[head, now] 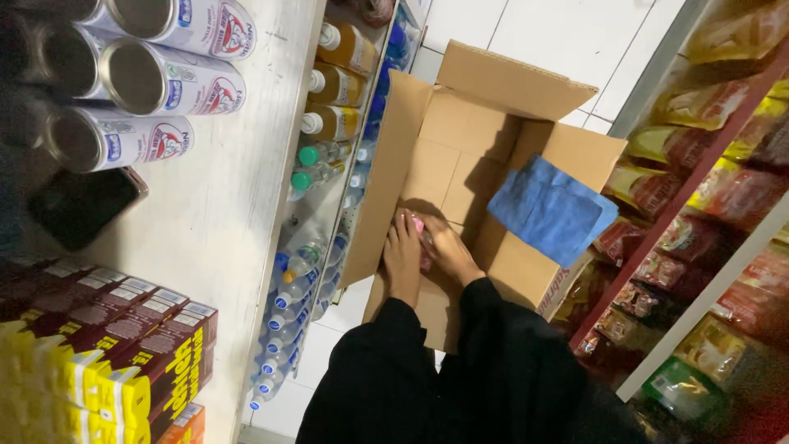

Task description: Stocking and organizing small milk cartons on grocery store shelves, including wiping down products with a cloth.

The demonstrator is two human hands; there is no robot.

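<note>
Both my hands reach down into an open brown cardboard box (460,148) on the white tiled floor. My left hand (403,255) and my right hand (448,247) close together around a small pink-topped item (421,234) at the box's bottom; most of it is hidden by my fingers. Black sleeves cover both forearms. A blue cloth (551,210) hangs over the box's right wall.
A white shelf (222,205) on the left carries lying cans (164,78), a dark phone (82,205) and red-and-yellow cartons (123,362). Below it stand bottles of drinks (333,123) and water (288,304). Packaged snacks (699,205) fill racks on the right.
</note>
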